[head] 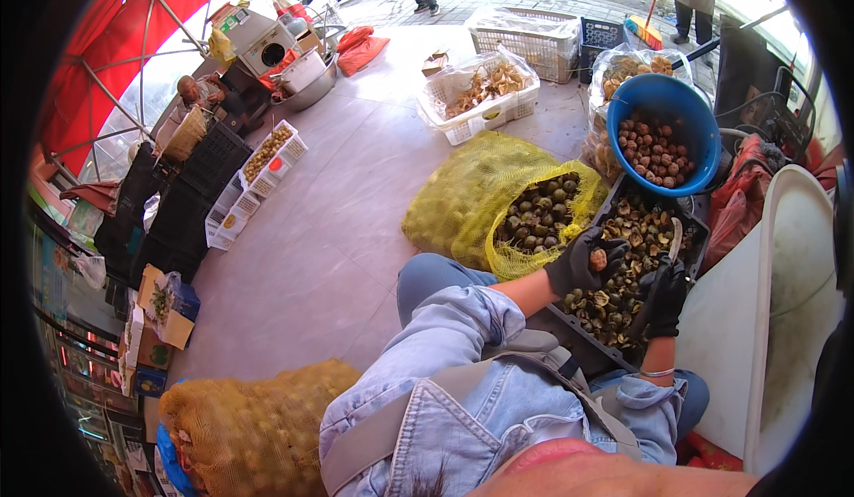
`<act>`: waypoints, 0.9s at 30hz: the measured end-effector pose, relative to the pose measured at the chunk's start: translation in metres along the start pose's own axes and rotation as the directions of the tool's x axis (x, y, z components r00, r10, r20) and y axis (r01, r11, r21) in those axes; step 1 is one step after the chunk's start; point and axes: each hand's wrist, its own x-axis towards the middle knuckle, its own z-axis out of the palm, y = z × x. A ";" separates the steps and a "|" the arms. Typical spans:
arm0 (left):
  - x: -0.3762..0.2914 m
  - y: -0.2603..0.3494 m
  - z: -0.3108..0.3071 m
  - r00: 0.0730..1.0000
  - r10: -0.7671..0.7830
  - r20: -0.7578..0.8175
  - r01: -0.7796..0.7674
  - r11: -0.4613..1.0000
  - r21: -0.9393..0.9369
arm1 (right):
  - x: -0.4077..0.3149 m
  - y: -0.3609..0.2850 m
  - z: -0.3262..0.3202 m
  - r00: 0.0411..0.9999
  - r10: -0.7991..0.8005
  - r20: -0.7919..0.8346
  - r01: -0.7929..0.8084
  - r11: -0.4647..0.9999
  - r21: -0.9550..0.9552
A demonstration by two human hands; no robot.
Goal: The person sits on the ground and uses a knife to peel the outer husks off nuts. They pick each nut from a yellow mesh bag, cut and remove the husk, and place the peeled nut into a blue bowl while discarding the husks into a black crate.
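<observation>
My left hand [587,260], in a black glove, holds a peeled brown walnut [598,259] beside the mouth of a yellow mesh sack [467,197] of dark-husked walnuts [544,213]. In my right hand [662,297], also black-gloved, is a knife with a curved blade [676,238] pointing away from me. Both hands are over a black plastic crate [697,237] full of husk pieces [617,297]. Just beyond the crate, a blue plastic basin [617,130] holds peeled walnuts [657,153].
White plastic crates [477,120] stand ahead, one with dry brown pieces. An orange mesh sack [260,423] lies at my left, a white board [727,297] at my right. A person [200,93] sits far left; two others stand outside.
</observation>
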 end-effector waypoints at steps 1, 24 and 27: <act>0.003 0.000 0.001 1.000 -0.009 0.012 0.010 0.999 -0.038 | -0.002 -0.004 0.001 0.999 -0.036 -0.018 0.035 0.999 -0.042; 0.042 -0.029 -0.038 0.902 0.228 0.366 -0.431 0.497 0.753 | -0.025 0.025 0.029 0.840 0.273 0.469 -0.531 0.586 0.611; 0.030 -0.037 -0.003 0.996 -0.090 -0.010 0.090 0.965 0.247 | -0.030 0.003 0.028 0.788 0.349 0.508 -0.614 0.376 0.694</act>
